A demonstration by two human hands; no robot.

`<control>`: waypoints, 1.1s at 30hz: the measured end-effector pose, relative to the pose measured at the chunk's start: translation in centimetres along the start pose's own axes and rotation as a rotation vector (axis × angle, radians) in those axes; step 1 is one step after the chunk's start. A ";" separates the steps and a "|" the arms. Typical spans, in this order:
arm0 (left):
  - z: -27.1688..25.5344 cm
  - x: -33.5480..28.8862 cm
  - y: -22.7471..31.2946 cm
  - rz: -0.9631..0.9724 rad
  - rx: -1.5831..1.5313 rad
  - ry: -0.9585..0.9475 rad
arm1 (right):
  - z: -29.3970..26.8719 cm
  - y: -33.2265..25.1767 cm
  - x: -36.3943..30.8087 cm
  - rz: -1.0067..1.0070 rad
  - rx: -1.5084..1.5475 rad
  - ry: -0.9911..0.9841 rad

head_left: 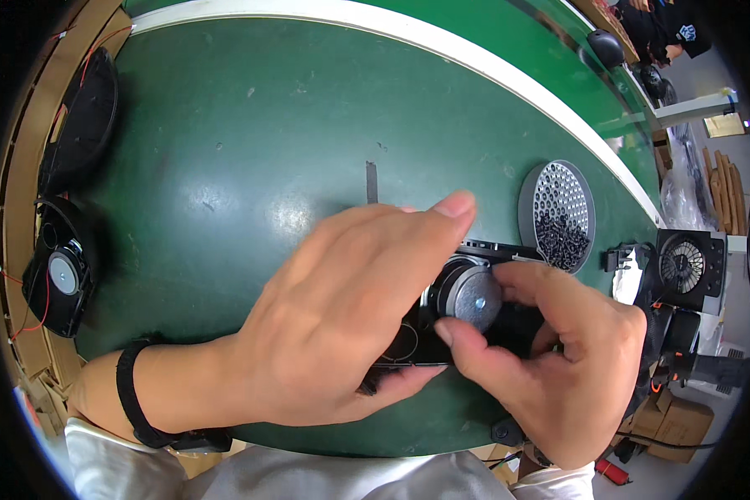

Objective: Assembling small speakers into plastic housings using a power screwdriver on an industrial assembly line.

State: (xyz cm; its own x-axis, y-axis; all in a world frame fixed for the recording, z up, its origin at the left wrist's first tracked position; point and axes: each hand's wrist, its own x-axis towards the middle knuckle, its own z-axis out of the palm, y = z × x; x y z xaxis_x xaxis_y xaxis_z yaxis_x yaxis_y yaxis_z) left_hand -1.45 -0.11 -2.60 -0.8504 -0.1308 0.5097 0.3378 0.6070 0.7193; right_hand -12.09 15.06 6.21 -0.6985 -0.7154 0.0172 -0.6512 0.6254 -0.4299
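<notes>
A round speaker driver (477, 302) with a silver-grey magnet back sits at a black plastic housing (521, 325) in front of me. My left hand (325, 321) is wrapped around the housing's left side, its thumb raised over the upper edge and its fingertips at the lower edge. The thumb and index finger of my right hand (562, 350) pinch the driver's rim from the right. Much of the housing is hidden behind both hands, so I cannot tell whether the driver is fully seated.
A round grey dish (526, 212) with a perforated insert and many small black screws stands beyond my right hand. Along the left edge lie a black speaker housing with driver (52, 267), another black shell (87, 125) and red wires. A small fan (682, 267) stands at right.
</notes>
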 end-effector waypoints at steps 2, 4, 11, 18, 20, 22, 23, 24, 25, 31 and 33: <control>0.1 -0.3 -0.3 0.034 0.006 -0.002 | 0.1 -0.1 -0.1 -0.020 0.053 0.018; 0.2 -0.4 -0.5 0.067 0.013 -0.004 | 0.2 -0.3 -0.1 -0.063 0.031 -0.039; 0.4 -0.4 -0.5 0.077 0.041 0.034 | 0.6 -0.3 -0.1 -0.083 -0.032 0.005; 0.1 -0.6 -0.5 0.066 0.037 0.020 | 0.9 -0.5 0.0 -0.072 -0.037 0.019; 0.1 -0.7 -0.7 0.085 0.046 0.009 | 0.7 -0.4 0.1 -0.110 -0.102 0.005; 0.1 -0.6 -0.6 0.107 0.054 -0.004 | 0.8 -0.4 -0.1 -0.101 -0.091 0.026; 0.0 -0.4 -0.2 0.086 0.077 -0.023 | 0.8 -0.3 -0.2 -0.093 -0.080 0.046; 0.0 -0.2 0.0 0.066 0.099 -0.043 | 0.8 -0.3 -0.2 -0.088 -0.082 0.049; -0.1 -0.2 0.1 0.064 0.098 -0.046 | 0.8 -0.2 -0.3 -0.085 -0.077 0.048; -0.7 -0.5 -0.1 0.116 0.278 -0.094 | -2.7 0.6 -1.3 -0.119 0.100 0.082; -0.9 -0.1 0.8 0.127 0.321 -0.125 | -5.7 1.6 -2.6 -0.090 0.136 0.204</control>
State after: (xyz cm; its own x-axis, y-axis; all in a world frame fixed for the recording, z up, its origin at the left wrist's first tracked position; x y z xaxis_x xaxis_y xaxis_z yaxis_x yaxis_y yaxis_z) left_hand -0.78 -0.36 -1.65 -0.8592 0.0461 0.5095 0.3170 0.8297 0.4594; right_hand -13.07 19.70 10.61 -0.6938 -0.6803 0.2363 -0.6772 0.5046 -0.5356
